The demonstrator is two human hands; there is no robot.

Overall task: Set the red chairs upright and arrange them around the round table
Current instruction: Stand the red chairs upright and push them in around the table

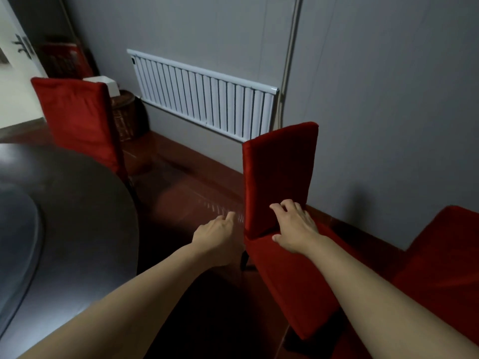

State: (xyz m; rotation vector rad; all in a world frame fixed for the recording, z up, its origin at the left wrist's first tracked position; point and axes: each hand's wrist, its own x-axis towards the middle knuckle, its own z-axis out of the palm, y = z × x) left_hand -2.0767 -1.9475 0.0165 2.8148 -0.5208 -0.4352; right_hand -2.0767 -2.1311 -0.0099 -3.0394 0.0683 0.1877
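Observation:
A red upholstered chair (281,177) stands upright in the middle of the view, its seat facing me. My right hand (295,225) lies with spread fingers on the lower backrest, where it meets the seat. Just left of the chair's edge my left hand (220,237) reaches forward; its fingertips are hidden and I cannot see whether it touches the chair. The dark round table (77,203) fills the left side. A second red chair (80,123) stands upright at the table's far edge. Part of a third red chair (440,268) shows at the lower right.
A white radiator (204,94) hangs on the grey wall behind the chairs. A wicker basket (127,115) with a white box stands in the corner, more red things behind it. The dark red floor (186,182) lies between table and wall. A door is at far left.

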